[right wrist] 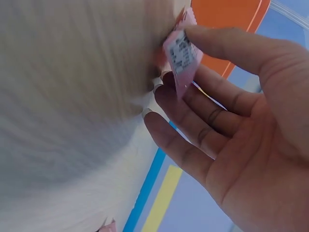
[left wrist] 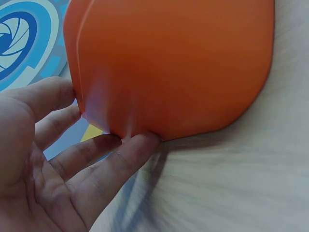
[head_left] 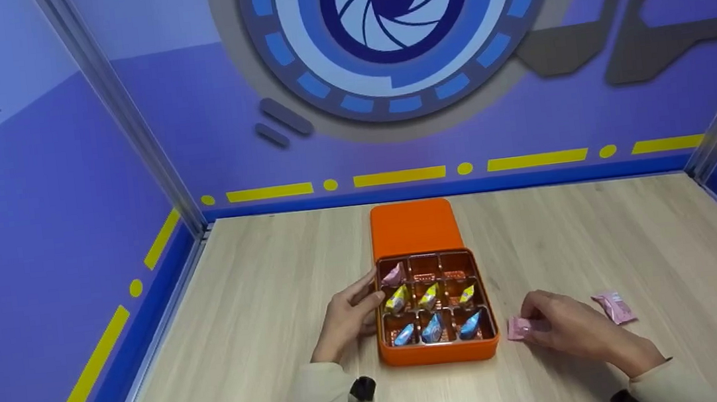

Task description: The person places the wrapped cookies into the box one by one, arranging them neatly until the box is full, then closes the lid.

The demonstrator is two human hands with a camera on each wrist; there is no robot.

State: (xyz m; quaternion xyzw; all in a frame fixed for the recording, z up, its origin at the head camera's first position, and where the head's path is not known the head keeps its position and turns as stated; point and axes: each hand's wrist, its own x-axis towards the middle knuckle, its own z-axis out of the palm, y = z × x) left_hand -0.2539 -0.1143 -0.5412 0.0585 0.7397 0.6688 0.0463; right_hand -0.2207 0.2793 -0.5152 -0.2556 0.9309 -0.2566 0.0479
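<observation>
An orange box (head_left: 440, 353) holds a divided tray. In its far row, one pink wrapped candy (head_left: 393, 274) lies in the left compartment. The middle row carries yellow wrapped candies (head_left: 428, 296), the near row blue ones (head_left: 432, 328). My left hand (head_left: 346, 315) rests against the box's left side, and the left wrist view shows its spread fingertips (left wrist: 145, 142) touching the orange wall. To the right of the box, my right hand (head_left: 565, 326) pinches another pink candy (right wrist: 183, 53) between thumb and fingers, low over the table.
Behind my right hand a loose pink candy (head_left: 616, 307) lies on the wooden table (head_left: 261, 291). The orange lid (head_left: 413, 227) stretches back from the box's far edge. Blue printed walls (head_left: 190, 125) enclose the table at the back and sides.
</observation>
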